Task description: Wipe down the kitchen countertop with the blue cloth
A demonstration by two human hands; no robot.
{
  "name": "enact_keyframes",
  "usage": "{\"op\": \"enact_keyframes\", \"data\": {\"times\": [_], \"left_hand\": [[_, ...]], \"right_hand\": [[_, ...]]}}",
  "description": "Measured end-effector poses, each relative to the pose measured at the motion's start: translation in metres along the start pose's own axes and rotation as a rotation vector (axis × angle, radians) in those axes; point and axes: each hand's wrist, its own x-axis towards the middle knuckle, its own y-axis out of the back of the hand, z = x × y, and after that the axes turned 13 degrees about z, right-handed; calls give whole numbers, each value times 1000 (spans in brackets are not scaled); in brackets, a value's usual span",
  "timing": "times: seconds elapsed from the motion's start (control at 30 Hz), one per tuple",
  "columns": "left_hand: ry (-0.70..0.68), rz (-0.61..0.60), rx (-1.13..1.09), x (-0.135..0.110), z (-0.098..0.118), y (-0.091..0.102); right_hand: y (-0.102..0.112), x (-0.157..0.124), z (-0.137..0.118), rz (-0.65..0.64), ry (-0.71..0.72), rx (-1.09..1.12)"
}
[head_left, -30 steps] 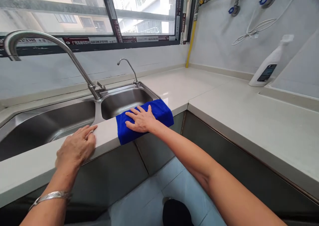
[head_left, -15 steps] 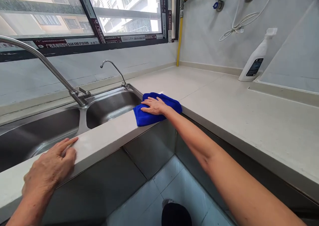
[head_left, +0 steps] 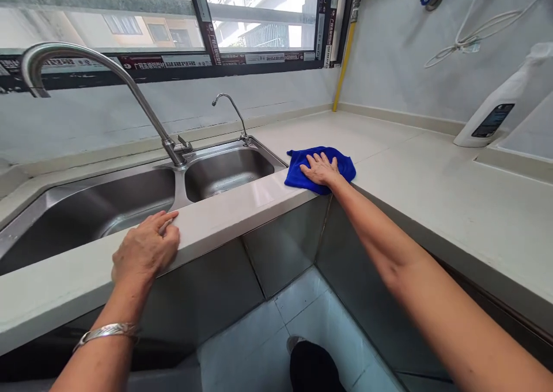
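Note:
My right hand (head_left: 322, 169) lies flat, fingers spread, on a blue cloth (head_left: 302, 166) pressed to the pale countertop (head_left: 401, 179) at the inner corner, just right of the sink. My left hand (head_left: 147, 248) rests on the counter's front strip before the large sink basin (head_left: 90, 205), fingers loosely curled over the edge and holding nothing. A silver bracelet (head_left: 106, 331) circles my left wrist.
A double steel sink has a tall curved tap (head_left: 129, 92) and a small tap (head_left: 233, 113) behind the right basin (head_left: 228, 170). A white spray bottle (head_left: 496, 115) stands at the far right wall. A window runs behind; tiled floor lies below.
My right hand has slid the blue cloth rightward along the counter edge, from in front of the small basin to the corner. My left hand stayed on the front strip.

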Motion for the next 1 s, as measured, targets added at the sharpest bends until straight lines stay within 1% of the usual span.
{"op": "enact_keyframes", "data": {"times": [0.07,0.1,0.23,0.33,0.43,0.6,0.7,0.8,0.9,1.0], "left_hand": [[79,-39,-40,-3,7,5],[93,-51,-54,-4,9,7],[57,-63,-70,-9,15,13],[53,-55,-80,-12,15,16],[40,-36,-83,-13,16,17],[23,-12,-71,-13,17,18],[34,-35,-60,-12,18,19],[44,-54,-55,-10,16,18],[52,-62,-41,-8,12,16],[53,-65,-33,-6,8,12]], "right_hand": [[1,-4,-4,-9,2,-19],[2,-6,-6,-14,2,-29],[5,-20,-22,-40,-13,-65],[7,-36,-43,-57,8,-72],[6,-56,-74,-64,66,-57],[3,-90,-140,-70,225,30],[-1,-111,-178,-69,332,100],[-5,-127,-205,-55,436,172],[-5,-131,-212,-68,515,204],[-4,-121,-199,-97,539,192]]}}
